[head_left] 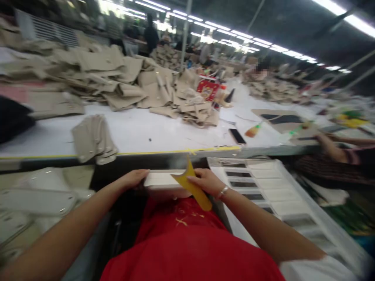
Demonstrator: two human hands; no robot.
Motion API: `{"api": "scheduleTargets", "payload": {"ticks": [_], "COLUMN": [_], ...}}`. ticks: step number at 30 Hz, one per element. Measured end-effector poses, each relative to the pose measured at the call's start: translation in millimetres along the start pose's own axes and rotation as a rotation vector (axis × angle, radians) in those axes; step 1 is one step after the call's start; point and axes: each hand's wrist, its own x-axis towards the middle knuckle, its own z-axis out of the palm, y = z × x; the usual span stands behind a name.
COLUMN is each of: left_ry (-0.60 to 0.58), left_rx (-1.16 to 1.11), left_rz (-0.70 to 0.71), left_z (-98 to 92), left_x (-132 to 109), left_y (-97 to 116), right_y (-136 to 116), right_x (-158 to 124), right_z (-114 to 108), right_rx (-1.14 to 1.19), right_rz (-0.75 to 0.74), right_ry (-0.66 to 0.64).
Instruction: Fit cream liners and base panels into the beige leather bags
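Observation:
A block of white strips or pieces (pixel 164 179) rests at my lap, just below the table's front edge. My left hand (pixel 136 178) closes on the left end of that block. In my right hand (pixel 208 181) is a flat yellow tool with a notched, fishtail-like end (pixel 191 185), its thumb pressed on the near face. The yellow tool lies across the block's right end and hides part of it. Fingers of the right hand behind the tool are hidden, so I cannot tell whether they also touch the block.
Beige cut pieces (pixel 96 62) lie heaped along the white table (pixel 131 132). A small beige stack (pixel 93 138) overhangs its front edge. A phone (pixel 237 136) and glue brush (pixel 252 130) lie right. White strips cover a board (pixel 278 183) beside me. Another person's arm (pixel 334 148) reaches in.

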Motion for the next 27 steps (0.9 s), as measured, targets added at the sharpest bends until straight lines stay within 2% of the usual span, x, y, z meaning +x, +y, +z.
{"api": "scheduleTargets", "payload": {"ticks": [1,3,5,8,11,14,19,27], "left_ry": [-0.001,-0.086,-0.191,-0.259,-0.245,-0.219,-0.194,-0.138], "left_rx": [-0.032,-0.182,-0.388,-0.596,-0.759,-0.904,-1.018,-0.997], "left_rz": [-0.038,-0.066,-0.019,0.074,0.124,0.139,0.2,0.276], "left_z": [-16.6,-29.3,-23.8,-8.0,-0.3,2.0,6.0,10.7], "left_x": [-15,-32,-35,-27,-20,-16,-11,-2], "left_y": [-12,-27,-34,-39,-44,-49,-56,-66], "right_y": [1,0,-4,-8,-11,-15,-19,-20], "right_x": [-1,-4,-8,-7,1,11,24,35], "right_z": [9,29,52,86,116,138,152,157], "right_rx": [0.093,0.249,0.36,0.485,0.62,0.772,0.938,1.069], "right_rz": [-0.007,0.045,0.127,0.256,0.348,0.424,0.51,0.542], "right_ry": [-0.022,-0.092,-0.178,-0.312,-0.397,-0.403,-0.412,-0.346]}}
